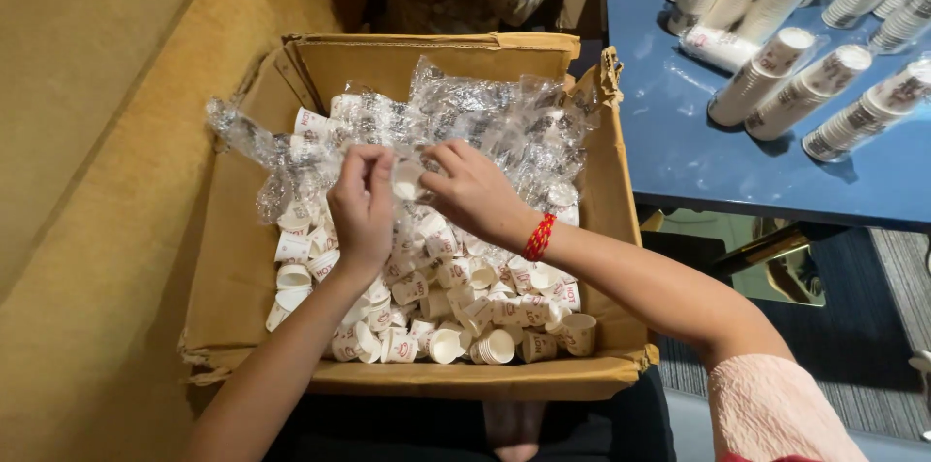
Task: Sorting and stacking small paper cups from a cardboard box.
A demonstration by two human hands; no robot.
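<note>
Cardboard box [238, 258] of loose cups – left hand [362, 205] and right hand [472, 192] pinch one small paper cup [407, 181] under crumpled plastic [485, 118].

left hand [362, 205]: fingers curled, pinching | right hand [472, 192]: fingertips pinched, wrist bent | hands close together

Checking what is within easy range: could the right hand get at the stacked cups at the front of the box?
Probably yes. The right hand is over the open cardboard box, and nothing covers the stacked cups; the plastic wrap lies farther back.
</note>
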